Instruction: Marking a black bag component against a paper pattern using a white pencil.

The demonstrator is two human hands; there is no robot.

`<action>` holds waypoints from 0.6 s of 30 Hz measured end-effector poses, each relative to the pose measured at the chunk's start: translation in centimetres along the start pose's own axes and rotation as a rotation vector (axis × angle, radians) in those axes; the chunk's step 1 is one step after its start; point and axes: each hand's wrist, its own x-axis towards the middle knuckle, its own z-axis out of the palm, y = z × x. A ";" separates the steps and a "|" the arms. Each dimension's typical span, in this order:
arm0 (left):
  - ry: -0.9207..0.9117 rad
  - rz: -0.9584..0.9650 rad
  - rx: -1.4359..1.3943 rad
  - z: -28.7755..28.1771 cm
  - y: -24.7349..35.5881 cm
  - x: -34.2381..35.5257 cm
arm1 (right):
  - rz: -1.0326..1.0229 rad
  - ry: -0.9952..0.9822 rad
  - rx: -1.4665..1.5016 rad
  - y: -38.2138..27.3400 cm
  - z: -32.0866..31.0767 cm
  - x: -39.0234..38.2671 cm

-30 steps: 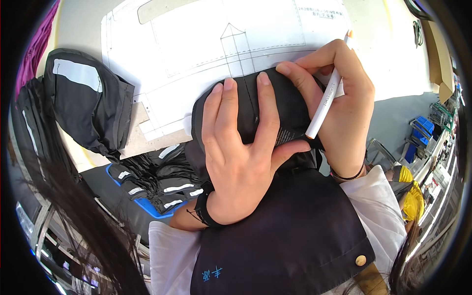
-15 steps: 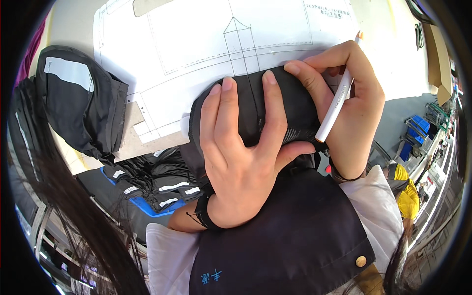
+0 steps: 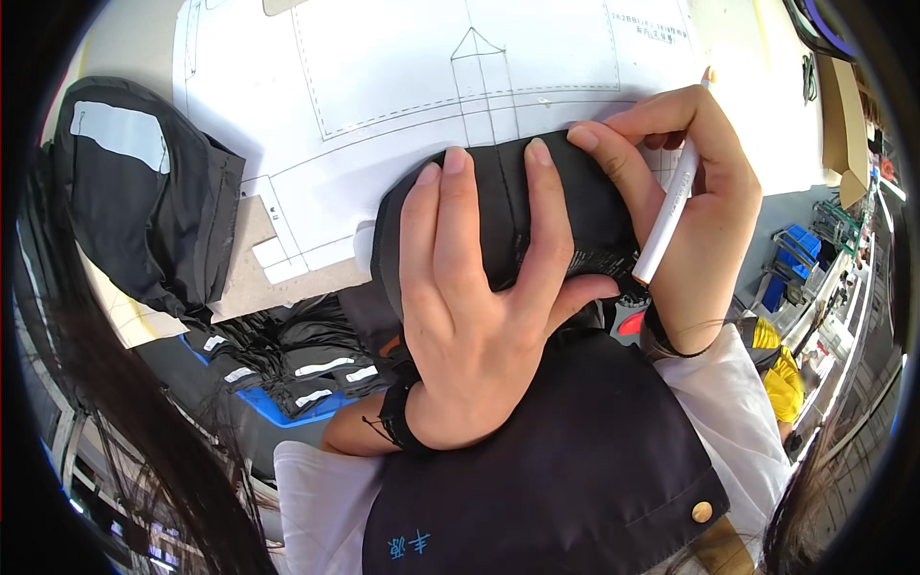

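Note:
Spread across a curved black fabric piece [image 3: 500, 216], my left hand [image 3: 479, 331] lies with its fingers apart, their tips near the upper edge. A dark seam runs down the fabric between those fingers. My right hand [image 3: 714, 182] holds a slim white pencil [image 3: 669, 218] slantwise, its orange tip pointing up and away. The same hand's thumb and forefinger meet at the fabric's upper right edge. Under the fabric lies a white paper pattern [image 3: 393, 62] with drawn lines; one pair of lines meets the edge close to the seam. Part of the fabric is hidden under my left hand.
Another black fabric piece [image 3: 196, 216] with a white patch [image 3: 123, 134] lies at the table's left. Below the table edge, a blue crate [image 3: 273, 410] holds several black pieces. A cardboard box [image 3: 839, 129] stands at right. My dark apron [image 3: 546, 460] fills the near side.
The view has shifted slightly, so the table things sit a little differently in the picture. Both hands keep their places on the black fabric, and the pencil stays in my right hand.

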 end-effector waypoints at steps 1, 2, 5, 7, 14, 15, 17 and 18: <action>0.001 -0.003 -0.004 0.0 0.0 0.0 | 0.001 0.003 0.001 0.0 0.0 0.0; 0.002 -0.005 -0.002 0.0 0.1 0.1 | 0.002 0.007 0.003 0.0 0.0 0.0; 0.007 -0.016 0.007 0.0 0.2 0.1 | 0.022 0.000 0.029 -0.1 0.1 0.0; 0.012 -0.023 0.009 0.0 0.1 0.0 | 0.018 -0.005 0.014 -0.2 0.1 0.0; 0.017 -0.022 0.018 0.2 0.1 -0.1 | 0.067 -0.019 0.020 -0.4 0.1 0.1; 0.011 -0.024 0.017 0.2 0.2 -0.1 | 0.067 -0.018 0.019 -0.4 0.1 0.1; 0.008 -0.025 0.012 0.1 0.2 0.0 | 0.074 -0.017 0.011 -0.5 0.0 0.0; 0.005 -0.027 0.009 0.1 0.2 0.0 | 0.073 -0.018 0.011 -0.5 0.0 0.0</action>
